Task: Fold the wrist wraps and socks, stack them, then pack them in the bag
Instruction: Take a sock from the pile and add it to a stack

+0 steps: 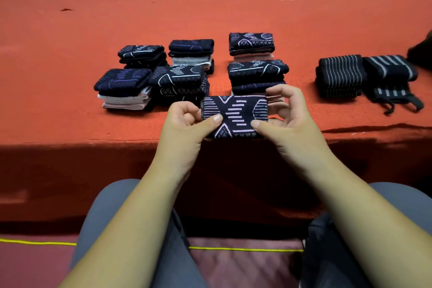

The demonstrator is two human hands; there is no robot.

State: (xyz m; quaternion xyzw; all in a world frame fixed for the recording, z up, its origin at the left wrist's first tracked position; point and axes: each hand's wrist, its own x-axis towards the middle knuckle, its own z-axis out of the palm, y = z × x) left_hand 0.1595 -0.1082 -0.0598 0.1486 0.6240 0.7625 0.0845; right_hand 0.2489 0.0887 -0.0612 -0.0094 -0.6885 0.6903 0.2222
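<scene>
Both hands are pinching one folded navy sock with a white geometric knit (235,113), left hand (187,121) and right hand (284,112) taking an end each. It's held just in front of the tall navy sock stack (257,72), a bit left of it, long axis sideways like the stack's. The right hand is closer, so I'd guess it goes on there.

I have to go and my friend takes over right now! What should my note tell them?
Left hand and right hand: both pinch one folded sock at the near edge of the orange table.
On the table: six sock stacks; to their right, two striped wrist wraps side by side.
Done: folding looks nearly finished.
Left: set this sock on a stack, then pack everything. The dark thing at the right edge may be the bag; cannot tell.
</scene>
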